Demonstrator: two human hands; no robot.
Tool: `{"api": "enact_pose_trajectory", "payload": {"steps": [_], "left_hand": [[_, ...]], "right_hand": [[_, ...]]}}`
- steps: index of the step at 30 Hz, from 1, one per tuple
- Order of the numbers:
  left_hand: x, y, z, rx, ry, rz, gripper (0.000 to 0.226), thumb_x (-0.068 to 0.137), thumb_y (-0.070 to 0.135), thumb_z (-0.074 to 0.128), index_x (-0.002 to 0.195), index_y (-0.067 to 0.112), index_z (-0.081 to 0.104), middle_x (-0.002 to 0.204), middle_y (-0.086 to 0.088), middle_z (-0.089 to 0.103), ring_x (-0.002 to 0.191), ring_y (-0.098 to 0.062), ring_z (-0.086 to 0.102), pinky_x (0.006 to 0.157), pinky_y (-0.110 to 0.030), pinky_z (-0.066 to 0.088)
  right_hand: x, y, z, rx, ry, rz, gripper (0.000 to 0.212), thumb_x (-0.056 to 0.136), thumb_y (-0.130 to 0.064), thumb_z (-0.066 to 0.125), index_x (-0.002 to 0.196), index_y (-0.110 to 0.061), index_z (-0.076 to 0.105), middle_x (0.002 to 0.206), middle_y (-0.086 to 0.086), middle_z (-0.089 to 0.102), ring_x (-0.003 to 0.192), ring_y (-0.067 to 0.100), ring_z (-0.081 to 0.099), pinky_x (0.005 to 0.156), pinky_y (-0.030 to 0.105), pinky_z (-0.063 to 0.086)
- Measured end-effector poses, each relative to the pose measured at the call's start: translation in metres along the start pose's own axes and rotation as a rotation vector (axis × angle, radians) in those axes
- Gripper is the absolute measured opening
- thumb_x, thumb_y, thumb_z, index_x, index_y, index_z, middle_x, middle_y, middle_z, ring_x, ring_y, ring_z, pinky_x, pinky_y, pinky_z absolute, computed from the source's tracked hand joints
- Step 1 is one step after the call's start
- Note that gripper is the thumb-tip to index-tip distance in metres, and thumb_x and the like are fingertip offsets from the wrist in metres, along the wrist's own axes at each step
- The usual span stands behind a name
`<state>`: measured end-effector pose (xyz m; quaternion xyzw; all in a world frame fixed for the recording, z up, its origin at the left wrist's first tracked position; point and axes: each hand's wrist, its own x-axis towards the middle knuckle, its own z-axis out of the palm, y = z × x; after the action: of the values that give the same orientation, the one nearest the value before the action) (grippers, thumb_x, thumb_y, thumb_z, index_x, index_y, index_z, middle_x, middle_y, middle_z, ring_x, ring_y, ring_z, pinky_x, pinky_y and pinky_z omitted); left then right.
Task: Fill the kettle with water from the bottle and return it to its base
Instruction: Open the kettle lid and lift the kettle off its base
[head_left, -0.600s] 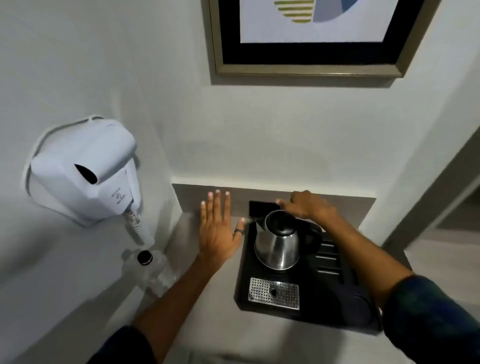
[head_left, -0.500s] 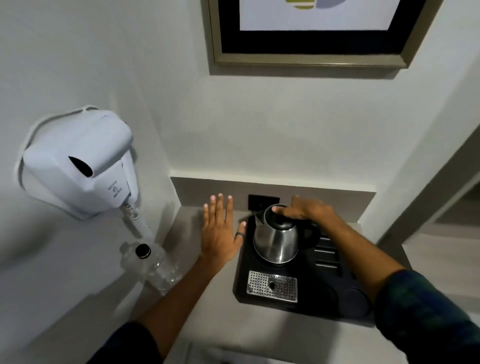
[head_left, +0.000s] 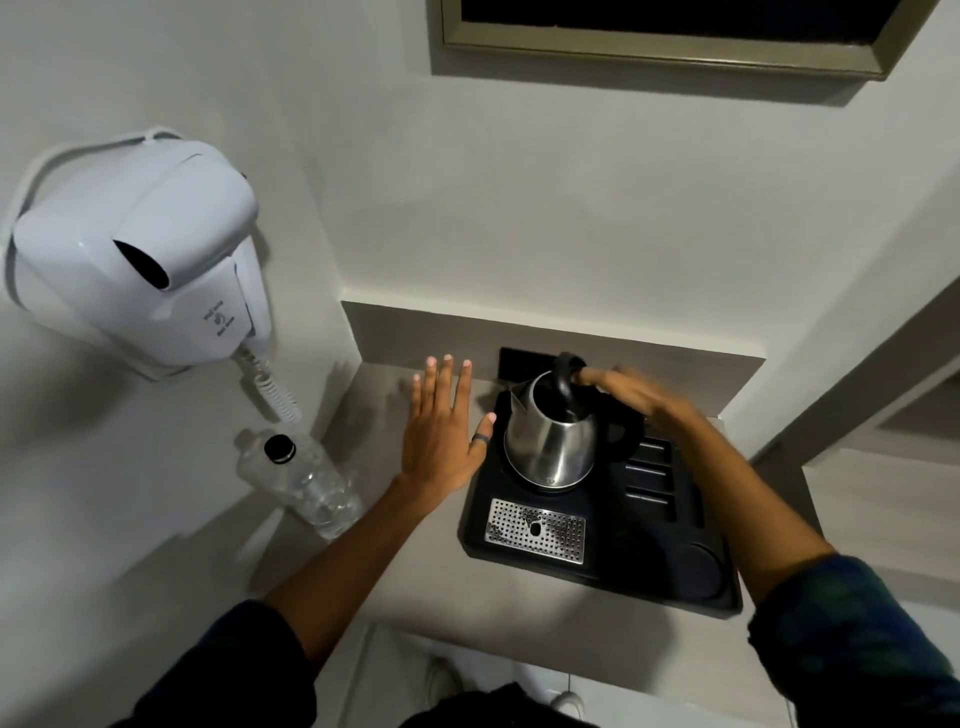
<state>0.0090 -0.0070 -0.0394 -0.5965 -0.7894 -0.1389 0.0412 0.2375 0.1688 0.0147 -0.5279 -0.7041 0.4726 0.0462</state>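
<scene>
And the lid is up! Half a second back the right hand (head_left: 631, 392) lay over the closed top of the kettle (head_left: 551, 434); now the black lid (head_left: 565, 375) stands tipped on its hinge and the dark mouth of the pot is open to view. The fingertips sit right by the lid's edge, the hand blurred and looking loose, so I cannot tell whether it grips the lid or only nudges it. The left hand (head_left: 441, 434) has not budged: flat, fingers spread, released, holding nothing, hovering just beside the kettle over the table (head_left: 415, 577).

What that means, by my reading: the way in for the water is clear, and the bottle is the next thing wanted. Filling has not begun.

Now the count, biggest first. One white wall hair dryer (head_left: 140, 260), coiled cord hanging. One picture frame (head_left: 675, 47) up top. One black tray (head_left: 644, 561) with one perforated metal drip grille (head_left: 535, 530). One steel kettle, seated on its base on that tray, far side. Two hands. One clear water bottle (head_left: 306, 480), upright by the left wall, well apart from the kettle. One black cap (head_left: 279, 448), still on it. One dark ring (head_left: 482, 439) on the left thumb.
</scene>
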Motion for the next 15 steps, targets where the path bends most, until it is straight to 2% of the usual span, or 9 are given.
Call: {"api": "enact_pose_trajectory", "payload": {"steps": [1, 3, 4, 6, 9, 12, 15], "left_hand": [[-0.001, 0.0, 0.0, -0.014, -0.001, -0.004, 0.079, 0.102, 0.053, 0.042, 0.165, 0.011, 0.017, 0.172, -0.017, 0.015, 0.161, -0.036, 0.005, 0.131, -0.049, 0.004], [-0.004, 0.0, -0.001, -0.034, 0.007, -0.011, 0.08, 0.102, 0.052, 0.043, 0.165, 0.01, 0.017, 0.172, -0.017, 0.016, 0.161, -0.036, 0.005, 0.132, -0.049, 0.005], [-0.007, 0.0, 0.0, -0.04, 0.009, -0.015, 0.08, 0.102, 0.052, 0.044, 0.165, 0.01, 0.017, 0.172, -0.017, 0.017, 0.161, -0.036, 0.005, 0.132, -0.05, 0.006], [-0.013, 0.0, 0.001, -0.047, 0.014, -0.02, 0.08, 0.102, 0.052, 0.044, 0.164, 0.009, 0.018, 0.171, -0.017, 0.018, 0.161, -0.036, 0.006, 0.132, -0.049, 0.007], [-0.025, -0.001, 0.005, -0.052, 0.012, -0.028, 0.079, 0.102, 0.051, 0.044, 0.164, 0.009, 0.019, 0.171, -0.016, 0.019, 0.161, -0.036, 0.006, 0.132, -0.048, 0.003], [-0.036, -0.003, 0.008, -0.047, 0.007, -0.042, 0.08, 0.102, 0.053, 0.042, 0.164, 0.009, 0.017, 0.172, -0.016, 0.017, 0.161, -0.036, 0.005, 0.131, -0.046, 0.001], [-0.043, -0.007, 0.008, -0.023, 0.024, -0.053, 0.08, 0.101, 0.053, 0.042, 0.164, 0.011, 0.016, 0.172, -0.016, 0.017, 0.161, -0.036, 0.006, 0.131, -0.046, 0.001]], "right_hand": [[-0.005, 0.006, -0.004, 0.057, -0.041, -0.028, 0.06, 0.075, -0.069, 0.058, 0.097, -0.018, 0.079, 0.112, 0.014, 0.078, 0.093, 0.024, 0.068, 0.084, 0.038, 0.051], [-0.015, 0.021, -0.01, 0.143, -0.098, -0.032, 0.059, 0.074, -0.078, 0.051, 0.105, -0.033, 0.074, 0.131, 0.001, 0.065, 0.12, 0.026, 0.057, 0.109, 0.049, 0.042], [-0.017, 0.03, -0.012, 0.168, -0.121, -0.018, 0.062, 0.075, -0.081, 0.048, 0.111, -0.036, 0.071, 0.136, 0.0, 0.061, 0.127, 0.027, 0.053, 0.117, 0.054, 0.036], [-0.016, 0.046, -0.013, 0.199, -0.133, 0.001, 0.072, 0.081, -0.082, 0.043, 0.126, -0.032, 0.068, 0.148, 0.005, 0.06, 0.138, 0.032, 0.051, 0.123, 0.062, 0.029], [-0.014, 0.053, -0.01, 0.275, -0.133, -0.009, 0.072, 0.082, -0.08, 0.045, 0.126, -0.028, 0.07, 0.146, 0.01, 0.064, 0.135, 0.035, 0.056, 0.12, 0.061, 0.035], [-0.013, 0.052, 0.0, 0.389, -0.115, 0.016, 0.062, 0.081, -0.079, 0.054, 0.104, -0.028, 0.08, 0.117, 0.007, 0.075, 0.107, 0.029, 0.066, 0.101, 0.049, 0.05], [-0.008, 0.054, 0.006, 0.493, -0.039, 0.032, 0.05, 0.091, -0.069, 0.056, 0.095, -0.023, 0.077, 0.11, 0.008, 0.07, 0.099, 0.025, 0.062, 0.096, 0.045, 0.047]]}}
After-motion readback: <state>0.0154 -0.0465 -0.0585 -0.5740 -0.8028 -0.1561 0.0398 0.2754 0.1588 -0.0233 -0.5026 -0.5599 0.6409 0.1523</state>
